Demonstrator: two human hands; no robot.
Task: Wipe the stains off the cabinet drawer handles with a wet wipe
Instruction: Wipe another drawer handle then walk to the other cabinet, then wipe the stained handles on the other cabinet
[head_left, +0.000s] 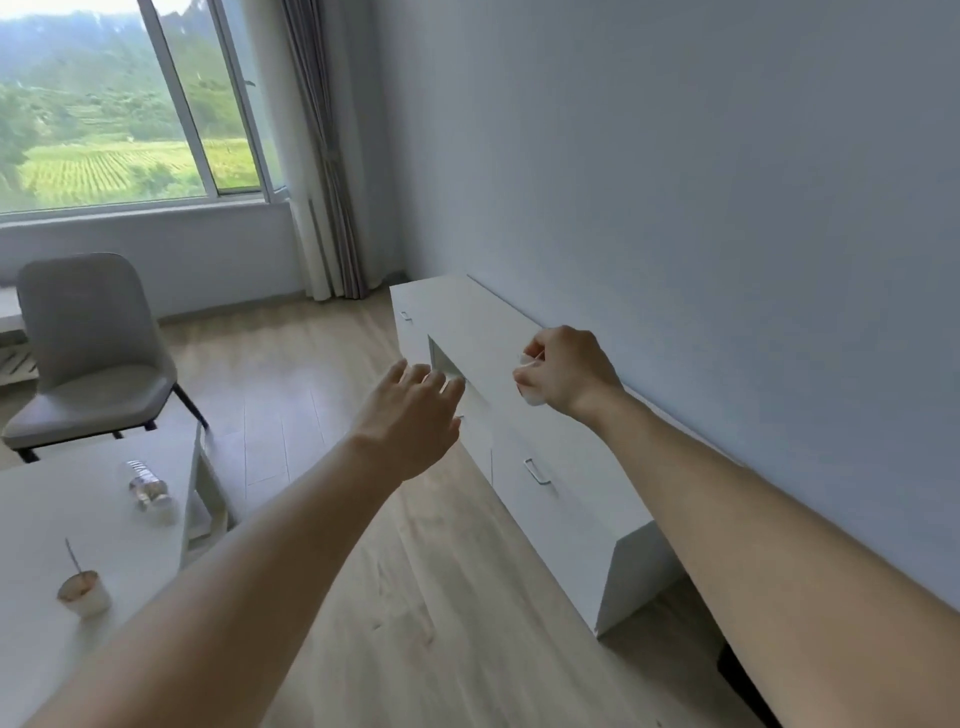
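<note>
**Hands over the long white cabinet**

A long, low white cabinet (524, 358) stands against the pale wall. It is smooth, flat and box-shaped. Its long side runs along the wall, from close by to far away toward the curtain (324, 156).

The right hand (563, 371) is above the cabinet top. Its fingers are curled tight around a crumpled white wet wipe (527, 382). The wipe looks soft and scrunched into a ball.

The left hand (410, 415) reaches toward the cabinet front. Its fingers are spread and a bit bent, and it holds nothing.

A thin, shiny metal drawer handle (536, 471) sits on the front, near the right forearm. Its long side runs along the cabinet. A 2nd small handle (405, 315) is at the far end.

The floor is light wood. A white table (78, 519) holds a clear plastic bottle (148, 486) lying down and a small cup (85, 592) with a stick in it. A gray padded chair (88, 353) stands behind.
</note>
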